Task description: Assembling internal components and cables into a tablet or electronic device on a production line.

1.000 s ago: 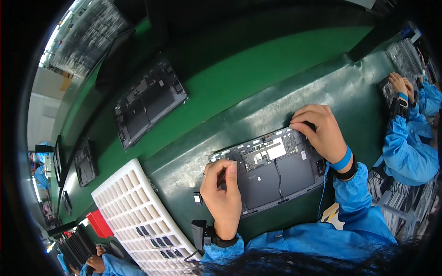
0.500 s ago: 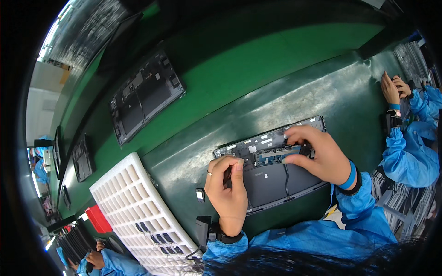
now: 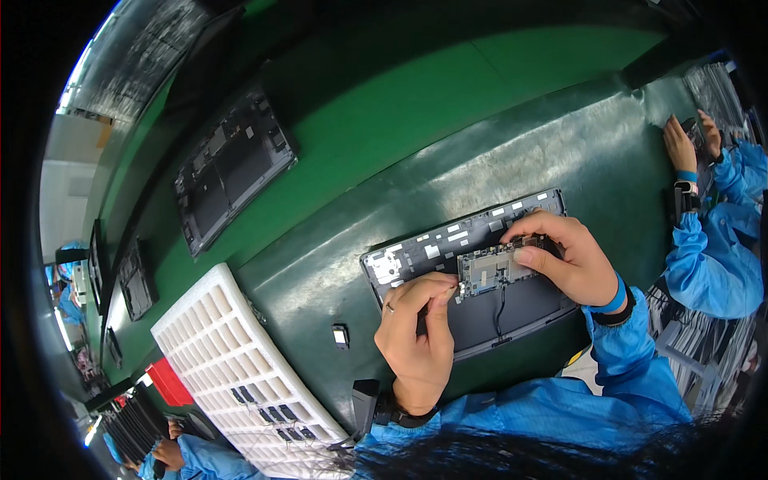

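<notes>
A dark grey tablet-like housing lies on the bench in front of me, with white stickers along its far strip. My right hand grips the right end of a circuit board, thumb on its face and fingers behind its far edge. The board is tilted above the housing, and a dark cable runs below it. My left hand is pinched closed at the board's left end. What sits between its fingertips is too small to make out.
A white foam tray with several small black parts stands at the left, beside a red bin. A small black part lies nearer. Another open housing rests at the far left. A co-worker's hands are at the right.
The board has been raised and tilted, so its face shows more fully, still in my right hand. My left hand has moved right to the board's left end.
</notes>
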The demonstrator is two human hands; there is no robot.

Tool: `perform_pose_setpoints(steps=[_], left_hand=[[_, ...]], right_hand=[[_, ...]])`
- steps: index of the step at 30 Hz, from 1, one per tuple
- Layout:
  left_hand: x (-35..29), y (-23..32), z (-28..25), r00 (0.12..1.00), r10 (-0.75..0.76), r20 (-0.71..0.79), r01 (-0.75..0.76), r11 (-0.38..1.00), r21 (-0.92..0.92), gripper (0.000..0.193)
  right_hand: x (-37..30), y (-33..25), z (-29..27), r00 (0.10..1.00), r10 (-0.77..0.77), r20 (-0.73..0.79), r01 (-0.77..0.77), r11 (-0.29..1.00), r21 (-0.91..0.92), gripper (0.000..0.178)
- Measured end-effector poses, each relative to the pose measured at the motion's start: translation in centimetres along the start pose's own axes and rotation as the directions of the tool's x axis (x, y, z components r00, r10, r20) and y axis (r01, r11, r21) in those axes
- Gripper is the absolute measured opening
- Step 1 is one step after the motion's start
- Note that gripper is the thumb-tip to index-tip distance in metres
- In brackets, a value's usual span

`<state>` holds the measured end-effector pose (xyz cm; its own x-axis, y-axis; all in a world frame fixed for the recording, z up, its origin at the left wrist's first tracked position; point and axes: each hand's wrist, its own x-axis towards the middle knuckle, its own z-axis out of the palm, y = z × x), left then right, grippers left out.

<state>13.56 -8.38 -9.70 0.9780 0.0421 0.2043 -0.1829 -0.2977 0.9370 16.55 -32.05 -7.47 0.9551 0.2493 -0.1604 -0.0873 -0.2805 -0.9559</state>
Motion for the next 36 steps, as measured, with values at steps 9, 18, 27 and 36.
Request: perform_pose_setpoints(steps=[9,18,27,36], left_hand=[[-0.17,-0.17,0.09,0.999,-0.038,0.024,0.039,0.999,-0.027,0.006],[0.02,-0.18,0.32,0.997,-0.072,0.024,0.073,0.997,-0.034,0.005],[0.07,-0.26,0.45,0.996,-0.082,0.02,0.082,0.996,-0.022,0.005],[0.43,-0.21,0.48,0.998,-0.013,0.054,0.009,0.998,0.068,0.005]], right_hand=[[0.15,0.29,-0.11,1.0,0.001,0.003,-0.001,1.0,0.018,0.023],[0.38,0.34,-0.3,1.0,0.003,-0.002,-0.003,1.0,0.004,0.022],[0.62,0.53,-0.34,1.0,-0.023,-0.007,0.023,1.0,-0.021,0.023],[0.77,0.51,-0.49,1.0,-0.006,-0.005,0.006,0.999,-0.048,0.022]])
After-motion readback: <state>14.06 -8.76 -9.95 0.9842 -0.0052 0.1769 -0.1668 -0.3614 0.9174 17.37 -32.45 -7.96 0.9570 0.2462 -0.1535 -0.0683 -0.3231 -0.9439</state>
